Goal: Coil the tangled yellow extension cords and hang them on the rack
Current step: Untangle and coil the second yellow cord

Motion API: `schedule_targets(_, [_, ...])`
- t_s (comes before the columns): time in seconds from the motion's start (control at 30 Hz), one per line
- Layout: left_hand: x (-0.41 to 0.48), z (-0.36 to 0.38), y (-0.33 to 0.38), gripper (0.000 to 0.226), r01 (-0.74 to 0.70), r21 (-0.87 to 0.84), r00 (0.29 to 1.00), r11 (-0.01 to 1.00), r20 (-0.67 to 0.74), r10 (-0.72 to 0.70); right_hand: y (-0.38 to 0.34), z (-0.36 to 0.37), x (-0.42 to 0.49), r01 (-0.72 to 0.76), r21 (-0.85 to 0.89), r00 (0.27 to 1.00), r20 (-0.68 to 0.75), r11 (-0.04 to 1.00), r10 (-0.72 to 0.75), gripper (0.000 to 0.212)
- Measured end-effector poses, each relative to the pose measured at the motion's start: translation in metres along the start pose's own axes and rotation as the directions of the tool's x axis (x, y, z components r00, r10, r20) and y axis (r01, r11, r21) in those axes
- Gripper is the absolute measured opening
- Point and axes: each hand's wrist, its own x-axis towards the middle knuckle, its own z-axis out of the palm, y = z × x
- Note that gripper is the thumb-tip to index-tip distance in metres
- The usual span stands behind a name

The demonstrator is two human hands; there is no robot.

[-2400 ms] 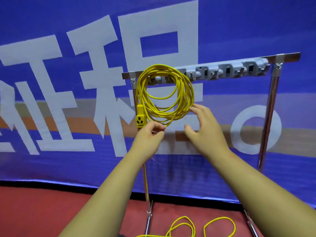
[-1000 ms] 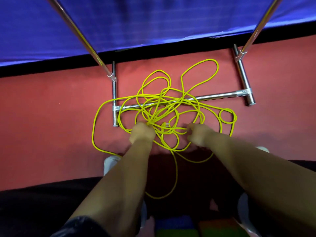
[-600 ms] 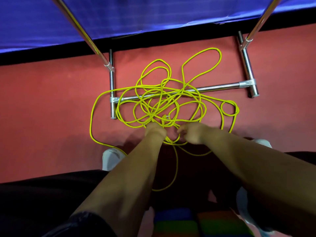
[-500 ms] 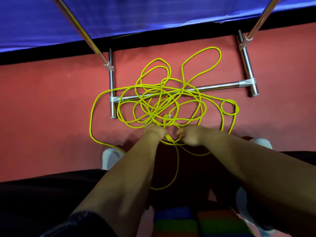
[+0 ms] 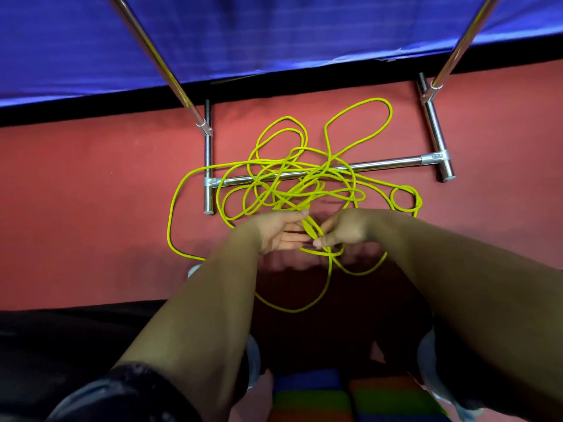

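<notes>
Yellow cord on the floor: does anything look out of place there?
Yes. The yellow cord sprawls in a tangled heap on the red floor, its loops draped across the rack's base bar, not coiled. The right hand pinches some strands.

cord tangle (image 5: 300, 194) on floor (image 5: 91, 184), over rack crossbar (image 5: 387, 163) | banner (image 5: 274, 35) behind both

Right hand (image 5: 347, 228) pinching tangled yellow cord (image 5: 292, 191), red floor (image 5: 91, 178)

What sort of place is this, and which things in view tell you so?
Probably an indoor staged work area: red floor, blue banner backdrop, and a metal rack base with a tangled yellow cord lying across it.
</notes>
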Motion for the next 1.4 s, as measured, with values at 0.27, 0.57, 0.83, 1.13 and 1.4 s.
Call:
schedule_targets(0.27, [-0.050, 0.003, 0.045, 0.017, -0.126, 0.124, 0.991, 0.984, 0.052, 0.120, -0.013, -0.029, -0.045, 0.048, 0.308, 0.997, -0.072, 0.950, -0.027, 0.036])
schedule_targets(0.57, [-0.167, 0.012, 0.138, 0.026, 0.041, 0.827, 0.998, 0.560, -0.063, 0.019, -0.038, -0.064, -0.108, 0.182, 0.484, 0.918, -0.395, 0.856, 0.028, 0.016])
schedule_targets(0.83, [-0.307, 0.038, 0.216, 0.024, -0.472, 0.533, 0.873, 0.702, 0.169, 0.458, -0.099, -0.109, -0.156, 0.022, 0.028, 0.827, -0.562, 0.999, -0.002, 0.032])
schedule_targets(1.13, [-0.348, 0.055, 0.257, 0.026, -0.713, 0.280, 0.671, 0.643, 0.003, 0.742, -0.214, -0.160, -0.264, 0.564, 0.246, 0.655, -0.715, 0.788, -0.246, 0.017])
schedule_targets(1.4, [-0.307, 0.071, 0.242, 0.024, -0.751, 0.378, 0.616, 0.541, 0.108, 0.780, -0.204, -0.167, -0.291, 0.627, 0.376, 0.590, -0.801, 0.682, -0.101, 0.055])
